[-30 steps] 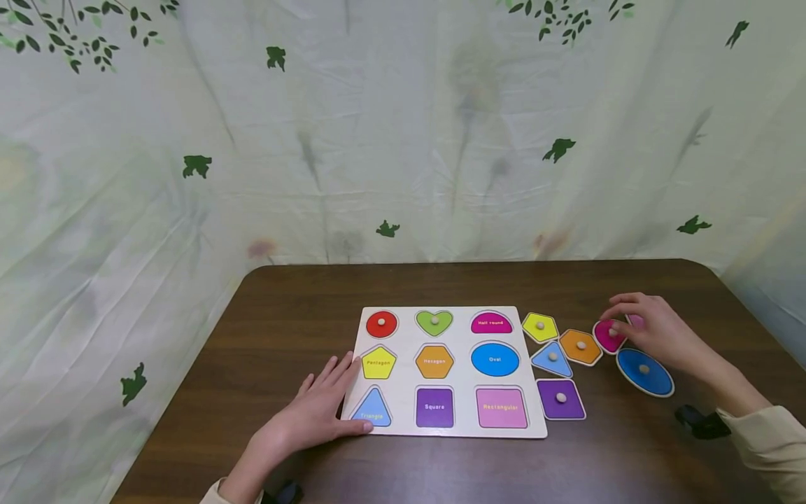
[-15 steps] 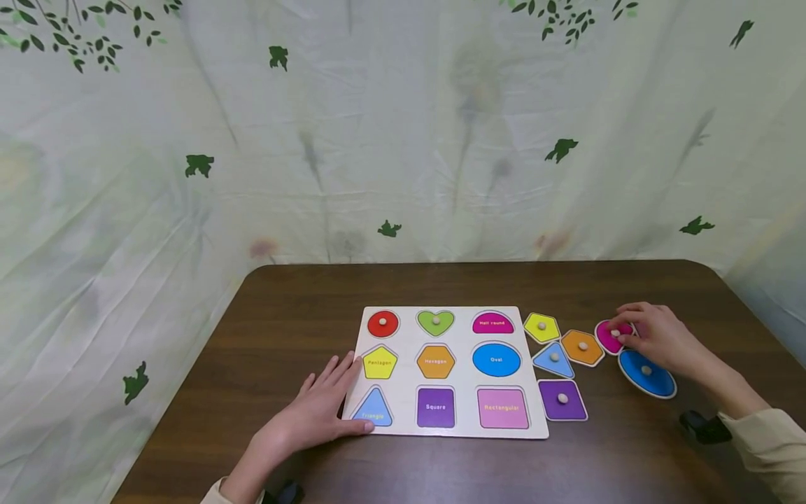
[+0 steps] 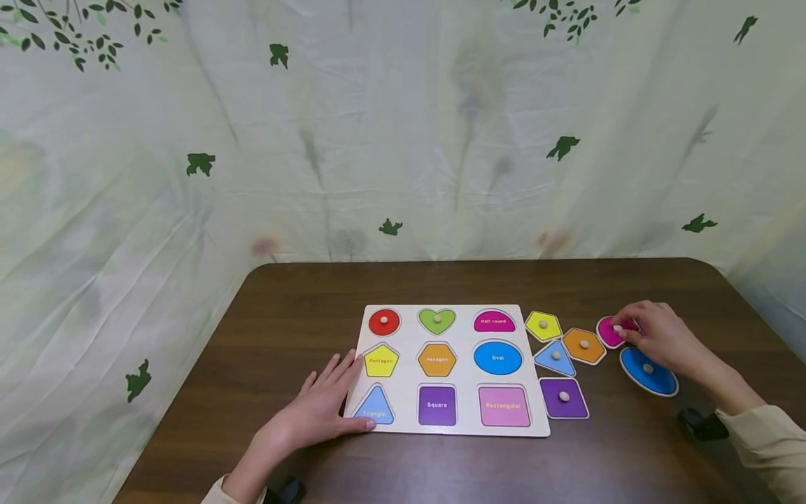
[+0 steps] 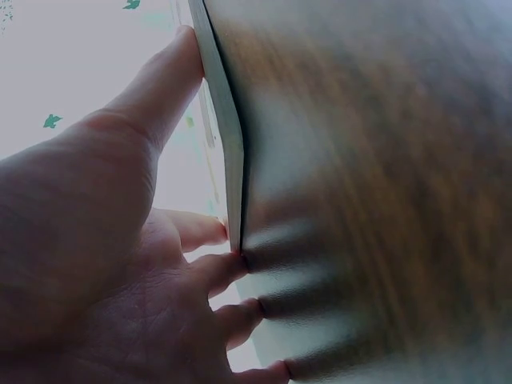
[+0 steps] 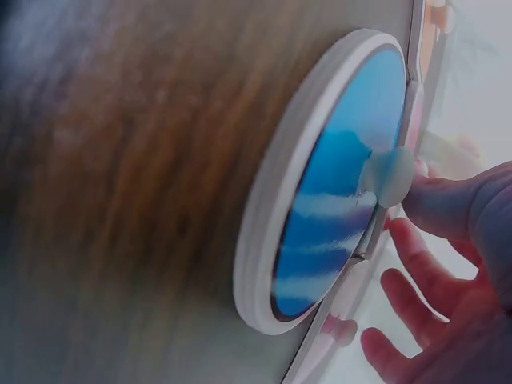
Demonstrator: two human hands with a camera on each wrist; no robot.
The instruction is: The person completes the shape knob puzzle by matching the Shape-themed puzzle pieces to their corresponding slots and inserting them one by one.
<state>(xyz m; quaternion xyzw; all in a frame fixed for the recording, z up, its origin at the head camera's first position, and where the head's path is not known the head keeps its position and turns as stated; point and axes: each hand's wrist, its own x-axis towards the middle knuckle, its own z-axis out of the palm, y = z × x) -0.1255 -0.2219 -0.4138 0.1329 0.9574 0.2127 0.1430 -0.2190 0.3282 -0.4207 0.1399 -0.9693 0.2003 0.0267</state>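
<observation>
Since one second ago, the right hand (image 3: 662, 339) has come down a bit, and its thumb and first finger now meet at the pale knob (image 3: 618, 328) of the magenta half-round piece (image 3: 606, 332). They make a small pinch on that knob, and the other fingers bend loosely. The left hand (image 3: 317, 414) stays at the left edge of the white puzzle board (image 3: 406, 406), with its fingers spread wide.

The half-round piece is right of the board, farther out than the orange hexagon piece (image 3: 574, 346), and just under the right fingertips. So the right hand is the near one; the left is on the board's far side. The piece's round side seems to face the board. Its long way is hard to tell, because the hand hides part of it.

It looks bright magenta, with a white rim. The blue oval piece (image 3: 662, 379) is right of the board too, also on the counter (image 3: 441, 469).
</observation>
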